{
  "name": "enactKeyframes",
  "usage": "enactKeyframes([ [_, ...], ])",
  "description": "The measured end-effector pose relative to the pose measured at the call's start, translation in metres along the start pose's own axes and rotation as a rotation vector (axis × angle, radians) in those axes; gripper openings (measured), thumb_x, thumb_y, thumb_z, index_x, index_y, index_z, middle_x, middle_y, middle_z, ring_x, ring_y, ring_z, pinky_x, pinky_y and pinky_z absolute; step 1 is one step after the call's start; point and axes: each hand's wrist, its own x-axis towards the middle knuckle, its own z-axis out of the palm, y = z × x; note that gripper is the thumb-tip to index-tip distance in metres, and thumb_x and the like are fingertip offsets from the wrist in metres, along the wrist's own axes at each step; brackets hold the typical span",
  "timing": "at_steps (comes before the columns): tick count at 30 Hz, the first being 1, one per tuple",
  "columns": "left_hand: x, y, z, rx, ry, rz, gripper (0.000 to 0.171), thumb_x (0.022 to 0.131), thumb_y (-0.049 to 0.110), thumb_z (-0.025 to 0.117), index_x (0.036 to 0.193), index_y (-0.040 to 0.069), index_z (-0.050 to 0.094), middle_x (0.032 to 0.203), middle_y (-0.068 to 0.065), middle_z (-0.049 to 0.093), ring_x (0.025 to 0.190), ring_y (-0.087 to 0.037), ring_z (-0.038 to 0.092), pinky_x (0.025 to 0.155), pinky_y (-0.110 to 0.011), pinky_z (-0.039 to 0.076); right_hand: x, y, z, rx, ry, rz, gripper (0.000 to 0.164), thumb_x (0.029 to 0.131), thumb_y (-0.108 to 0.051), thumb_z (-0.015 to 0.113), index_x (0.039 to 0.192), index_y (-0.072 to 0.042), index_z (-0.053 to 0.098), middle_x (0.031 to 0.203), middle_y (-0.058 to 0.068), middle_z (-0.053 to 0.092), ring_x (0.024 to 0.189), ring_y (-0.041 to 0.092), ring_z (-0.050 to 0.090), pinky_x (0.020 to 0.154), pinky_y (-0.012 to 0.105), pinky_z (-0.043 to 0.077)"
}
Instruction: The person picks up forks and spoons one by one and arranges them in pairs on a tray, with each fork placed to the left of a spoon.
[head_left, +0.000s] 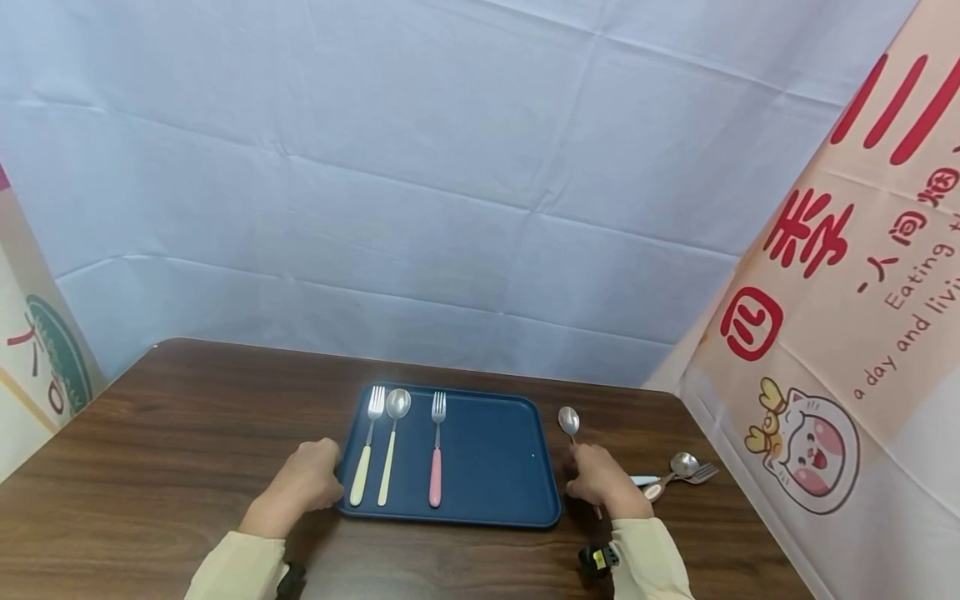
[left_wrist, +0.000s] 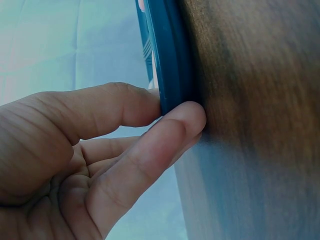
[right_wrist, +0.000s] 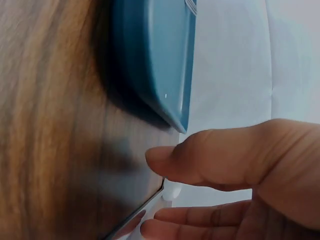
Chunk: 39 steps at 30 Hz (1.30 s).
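Note:
In the head view a dark blue tray lies on the table. It carries a fork with a pale yellow handle, a spoon with a matching handle and a fork with a pink handle. My left hand pinches the tray's left edge, the thumb at the rim and fingertips against its underside. Right of the tray, my right hand hovers over a metal spoon, hiding most of its handle. A gap separates thumb and fingers in the right wrist view.
Farther right, another spoon, a fork and a light blue handle lie crossed together. A pale cloth hangs behind the brown wooden table, and a printed banner hangs at the right.

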Motion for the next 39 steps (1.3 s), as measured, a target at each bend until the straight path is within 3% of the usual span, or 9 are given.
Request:
enactKeyframes([
  [6,0.0,0.0,0.0,0.0,-0.002,-0.001,0.015,0.068,-0.008,0.062,0.066,0.001,0.051,0.058,-0.007,0.049,0.049,-0.018,0.047,0.045,-0.027,0.037,0.0,0.004,-0.001,-0.009,0.007,-0.013,0.027,0.068,0.003,0.069,0.094,0.002,0.062,0.085,0.011,0.058,0.081,0.026,0.053,0.071,0.043,0.046],
  [11,0.001,-0.001,0.0,0.003,-0.004,0.0,0.014,0.068,-0.008,0.062,0.066,0.001,0.051,0.058,-0.007,0.049,0.049,-0.017,0.048,0.045,-0.027,0.038,-0.002,0.007,-0.001,-0.008,0.027,-0.014,0.034,0.063,0.007,0.066,0.097,0.005,0.061,0.086,0.013,0.058,0.082,0.027,0.052,0.069,0.041,0.046],
  [19,0.001,-0.001,0.001,-0.004,-0.001,0.002,0.014,0.068,-0.008,0.062,0.067,0.001,0.051,0.058,-0.007,0.049,0.049,-0.017,0.048,0.045,-0.027,0.038,0.0,0.009,0.002,-0.005,0.014,0.087,0.06,0.068,0.012,0.064,0.122,0.019,0.038,0.106,0.036,0.051,0.102,0.045,0.051,0.077,0.048,0.045],
  [25,0.001,-0.001,0.002,-0.005,-0.006,-0.002,0.015,0.068,-0.008,0.062,0.066,0.001,0.051,0.058,-0.007,0.049,0.048,-0.017,0.048,0.045,-0.027,0.038,-0.001,0.011,0.004,0.049,-0.005,0.133,0.055,0.073,0.017,0.057,0.124,0.018,0.035,0.098,0.034,0.053,0.088,0.038,0.057,0.064,0.041,0.046],
  [31,0.001,-0.001,0.002,-0.005,-0.009,-0.008,0.014,0.068,-0.008,0.062,0.068,0.0,0.052,0.059,-0.008,0.049,0.049,-0.017,0.048,0.045,-0.027,0.038,-0.001,0.013,0.004,0.09,-0.011,0.159,0.049,0.072,0.017,0.054,0.118,0.017,0.038,0.086,0.027,0.051,0.067,0.031,0.053,0.043,0.032,0.04],
  [39,0.001,-0.002,0.001,-0.004,-0.007,0.0,0.013,0.068,-0.008,0.063,0.068,0.0,0.052,0.059,-0.008,0.049,0.049,-0.017,0.048,0.045,-0.027,0.038,0.001,0.011,0.006,0.104,-0.019,0.187,0.041,0.071,0.016,0.053,0.11,0.017,0.04,0.086,0.027,0.05,0.068,0.032,0.051,0.038,0.027,0.032],
])
